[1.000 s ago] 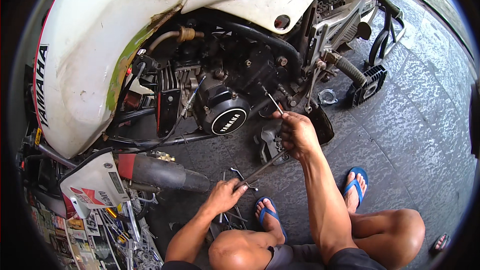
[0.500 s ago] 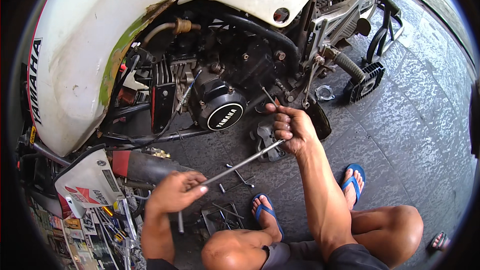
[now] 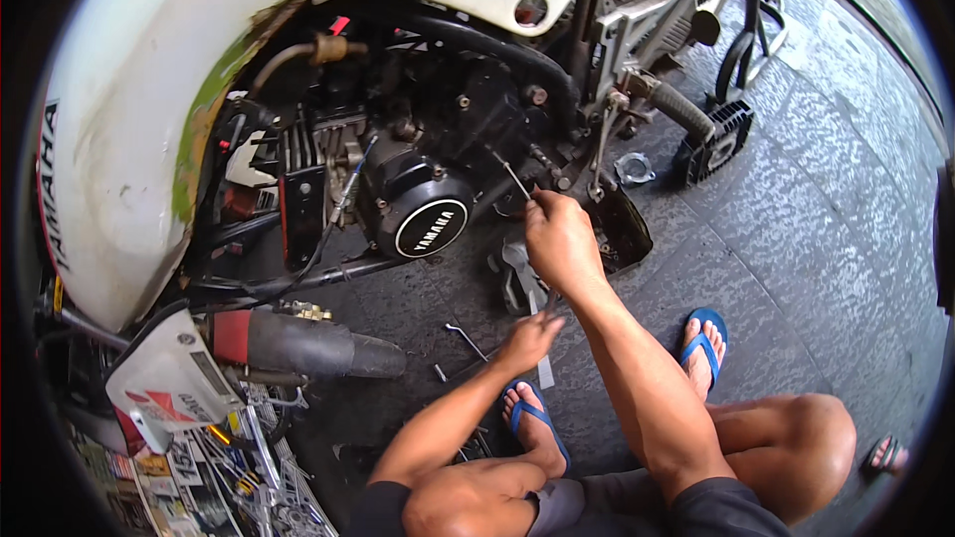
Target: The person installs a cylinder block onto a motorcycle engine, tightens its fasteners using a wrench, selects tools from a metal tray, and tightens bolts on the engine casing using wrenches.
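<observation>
My right hand (image 3: 562, 239) is closed around the shaft of a long steel rod wrench (image 3: 514, 179), whose far end meets the lower side of a motorcycle engine (image 3: 438, 139). Below it, my left hand (image 3: 529, 338) is curled at the wrench's handle end, its fingertips slightly smeared by motion. A pale, blurred length of the handle shows under that hand. Left of the wrench sits the engine's round black side cover (image 3: 428, 224). Beneath my right forearm, a grey metal part (image 3: 517, 273) lies on the floor, partly hidden.
The white motorcycle tank (image 3: 129, 139) fills the upper left, above a front fender (image 3: 169, 378) and tyre. A dark open pan (image 3: 627, 229) and a small clear round cover (image 3: 634, 169) lie near the footrest. Loose tools (image 3: 463, 343) rest near my sandalled left foot (image 3: 532, 418).
My left hand has swung right and up from the lower left, bringing the wrench's handle round with it. My right hand stays on the shaft, now turned knuckles up. The view has shifted slightly.
</observation>
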The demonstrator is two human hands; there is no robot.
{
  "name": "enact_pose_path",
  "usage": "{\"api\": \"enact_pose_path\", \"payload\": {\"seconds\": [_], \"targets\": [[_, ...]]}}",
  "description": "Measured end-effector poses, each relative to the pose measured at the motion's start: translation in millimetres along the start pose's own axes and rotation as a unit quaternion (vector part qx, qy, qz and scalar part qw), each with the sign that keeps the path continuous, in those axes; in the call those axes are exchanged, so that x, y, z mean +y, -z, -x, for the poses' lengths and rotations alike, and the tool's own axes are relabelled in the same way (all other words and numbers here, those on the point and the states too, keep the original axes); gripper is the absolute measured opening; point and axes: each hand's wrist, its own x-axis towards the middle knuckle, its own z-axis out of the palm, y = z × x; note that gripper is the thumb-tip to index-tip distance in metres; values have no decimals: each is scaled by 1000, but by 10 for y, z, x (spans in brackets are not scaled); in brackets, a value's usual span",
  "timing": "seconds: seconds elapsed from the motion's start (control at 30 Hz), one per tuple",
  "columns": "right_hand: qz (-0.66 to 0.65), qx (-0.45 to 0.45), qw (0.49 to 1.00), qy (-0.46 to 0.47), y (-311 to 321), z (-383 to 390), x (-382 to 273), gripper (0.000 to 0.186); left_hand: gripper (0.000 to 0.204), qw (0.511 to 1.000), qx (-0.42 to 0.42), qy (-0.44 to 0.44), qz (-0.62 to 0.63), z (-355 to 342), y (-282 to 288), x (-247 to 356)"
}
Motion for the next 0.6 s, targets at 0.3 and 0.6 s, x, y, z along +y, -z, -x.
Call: {"api": "enact_pose_path", "payload": {"seconds": [0.3, 0.6], "targets": [[-95, -45, 994, 3, 17, 119, 340, 30, 32, 991, -39, -7, -124, 350, 499, 69], [-486, -208, 809, -259, -214, 210, 372, 22, 30, 967, 71, 78, -231, 1283, 1470, 427]]}}
